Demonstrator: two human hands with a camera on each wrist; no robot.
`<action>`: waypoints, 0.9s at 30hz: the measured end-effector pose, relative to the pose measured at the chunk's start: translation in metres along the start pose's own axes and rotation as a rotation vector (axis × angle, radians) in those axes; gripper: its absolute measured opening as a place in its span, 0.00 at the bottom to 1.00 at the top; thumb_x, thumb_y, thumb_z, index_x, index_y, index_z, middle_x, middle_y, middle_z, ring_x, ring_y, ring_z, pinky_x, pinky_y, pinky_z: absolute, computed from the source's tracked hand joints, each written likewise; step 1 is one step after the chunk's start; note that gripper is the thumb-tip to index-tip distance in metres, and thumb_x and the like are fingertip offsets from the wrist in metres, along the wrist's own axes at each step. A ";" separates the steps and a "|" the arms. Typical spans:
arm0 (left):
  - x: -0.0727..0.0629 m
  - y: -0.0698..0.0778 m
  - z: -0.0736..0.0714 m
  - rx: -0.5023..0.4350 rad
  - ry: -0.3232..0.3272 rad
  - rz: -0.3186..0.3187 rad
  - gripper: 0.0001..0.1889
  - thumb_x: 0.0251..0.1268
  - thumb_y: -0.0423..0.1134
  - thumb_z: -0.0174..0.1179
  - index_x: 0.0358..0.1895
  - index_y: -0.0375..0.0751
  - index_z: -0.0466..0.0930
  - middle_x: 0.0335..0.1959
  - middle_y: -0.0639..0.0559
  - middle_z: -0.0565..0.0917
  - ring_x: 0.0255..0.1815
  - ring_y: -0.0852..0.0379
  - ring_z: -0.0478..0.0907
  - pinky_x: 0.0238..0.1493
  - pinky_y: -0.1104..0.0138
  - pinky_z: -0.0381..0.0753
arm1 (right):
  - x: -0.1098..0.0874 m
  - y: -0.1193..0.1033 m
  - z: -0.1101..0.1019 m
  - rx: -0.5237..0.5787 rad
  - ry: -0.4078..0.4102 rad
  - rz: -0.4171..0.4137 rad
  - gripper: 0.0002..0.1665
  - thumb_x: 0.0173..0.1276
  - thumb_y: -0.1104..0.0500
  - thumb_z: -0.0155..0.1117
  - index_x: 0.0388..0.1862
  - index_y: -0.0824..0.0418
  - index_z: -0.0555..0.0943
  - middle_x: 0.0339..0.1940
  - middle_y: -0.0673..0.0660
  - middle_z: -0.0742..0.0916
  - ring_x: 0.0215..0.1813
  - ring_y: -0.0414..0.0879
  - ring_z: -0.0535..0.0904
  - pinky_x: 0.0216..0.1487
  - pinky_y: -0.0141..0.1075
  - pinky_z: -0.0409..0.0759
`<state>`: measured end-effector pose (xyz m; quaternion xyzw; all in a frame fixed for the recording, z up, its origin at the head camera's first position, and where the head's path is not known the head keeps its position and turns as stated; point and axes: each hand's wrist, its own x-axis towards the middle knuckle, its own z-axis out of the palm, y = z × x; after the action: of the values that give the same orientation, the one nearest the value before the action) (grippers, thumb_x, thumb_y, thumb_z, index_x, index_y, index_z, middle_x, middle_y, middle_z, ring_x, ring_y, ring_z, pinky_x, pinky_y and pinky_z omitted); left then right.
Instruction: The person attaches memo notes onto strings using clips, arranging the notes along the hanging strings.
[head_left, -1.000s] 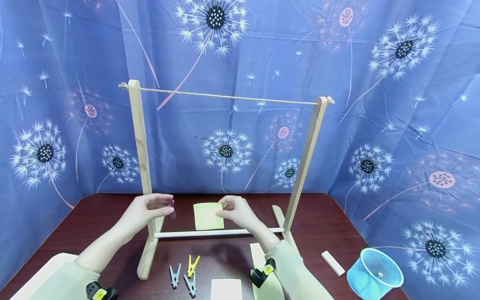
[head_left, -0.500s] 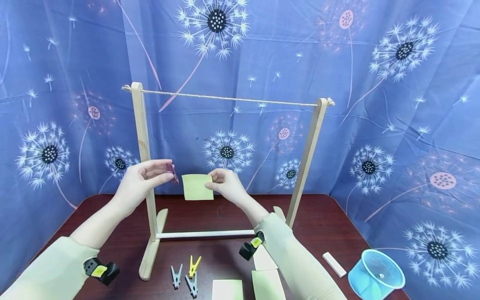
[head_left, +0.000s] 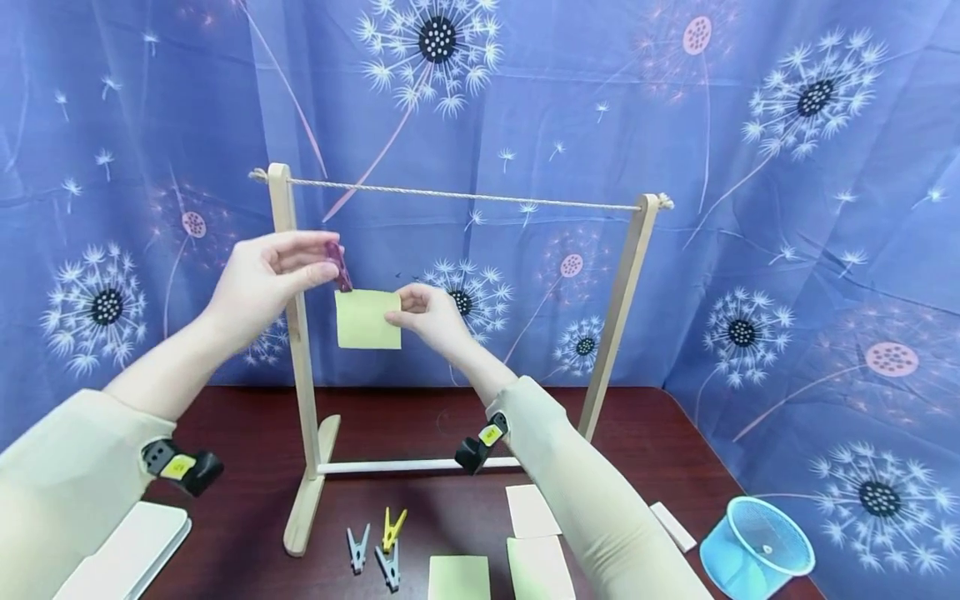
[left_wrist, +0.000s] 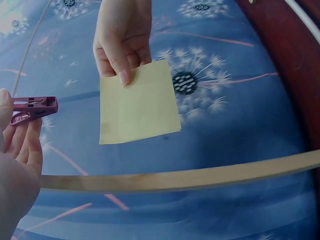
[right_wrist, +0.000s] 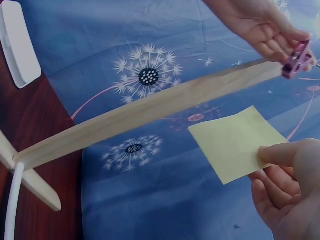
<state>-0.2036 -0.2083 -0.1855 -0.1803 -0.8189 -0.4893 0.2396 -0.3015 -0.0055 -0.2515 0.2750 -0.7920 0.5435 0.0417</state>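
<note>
Between the thumb and fingers of my left hand (head_left: 266, 279) is a purple clothespin (head_left: 339, 265), held near the left post and below the rope (head_left: 450, 194). My right hand (head_left: 435, 321) pinches a yellow sticky note (head_left: 367, 320) by its right edge. In the head view the clothespin's lower end overlaps the note's top left corner. The left wrist view shows the clothespin (left_wrist: 35, 106) and the note (left_wrist: 137, 107) apart, with a gap between them. In the right wrist view the note (right_wrist: 237, 142) hangs flat below the clothespin (right_wrist: 298, 60).
The wooden frame's left post (head_left: 300, 358) and right post (head_left: 618, 317) carry the rope, with a white bar (head_left: 420, 466) low between them. On the table lie grey and yellow clothespins (head_left: 392, 529), paper squares (head_left: 459, 577), a white block (head_left: 672, 527), a blue mesh basket (head_left: 756, 550) and a white case (head_left: 131, 550).
Both hands have risen from low over the table toward the rope, carrying the clothespin and the sticky note. The note has moved left, closer to the clothespin.
</note>
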 end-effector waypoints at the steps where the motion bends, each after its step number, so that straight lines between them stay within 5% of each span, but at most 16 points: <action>1: 0.004 0.005 -0.002 0.008 0.008 0.013 0.22 0.66 0.42 0.65 0.62 0.41 0.78 0.39 0.75 0.84 0.43 0.78 0.81 0.47 0.81 0.75 | 0.002 -0.003 0.000 0.011 0.015 -0.005 0.14 0.62 0.64 0.70 0.45 0.67 0.83 0.40 0.63 0.88 0.41 0.46 0.83 0.45 0.29 0.79; 10: 0.039 0.036 -0.025 -0.133 0.094 0.106 0.17 0.61 0.33 0.67 0.55 0.43 0.83 0.36 0.68 0.87 0.42 0.73 0.84 0.45 0.82 0.77 | 0.019 -0.024 0.004 0.084 0.071 -0.055 0.15 0.63 0.66 0.69 0.48 0.70 0.82 0.42 0.66 0.87 0.43 0.51 0.85 0.43 0.25 0.78; 20: 0.063 0.059 -0.041 -0.048 0.083 0.152 0.19 0.64 0.37 0.65 0.58 0.41 0.81 0.40 0.69 0.86 0.44 0.74 0.82 0.49 0.81 0.77 | 0.035 -0.055 0.003 0.135 0.126 -0.134 0.13 0.64 0.65 0.67 0.47 0.69 0.82 0.44 0.66 0.87 0.46 0.52 0.86 0.43 0.23 0.77; 27: 0.075 0.065 -0.051 -0.068 0.106 0.103 0.20 0.64 0.39 0.64 0.60 0.42 0.80 0.42 0.65 0.85 0.49 0.72 0.81 0.55 0.81 0.74 | 0.042 -0.073 0.000 0.129 0.173 -0.162 0.14 0.64 0.65 0.67 0.47 0.68 0.82 0.44 0.65 0.88 0.47 0.50 0.87 0.43 0.22 0.77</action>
<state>-0.2200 -0.2191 -0.0755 -0.2042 -0.7777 -0.5126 0.3012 -0.3020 -0.0409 -0.1755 0.2922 -0.7240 0.6099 0.1358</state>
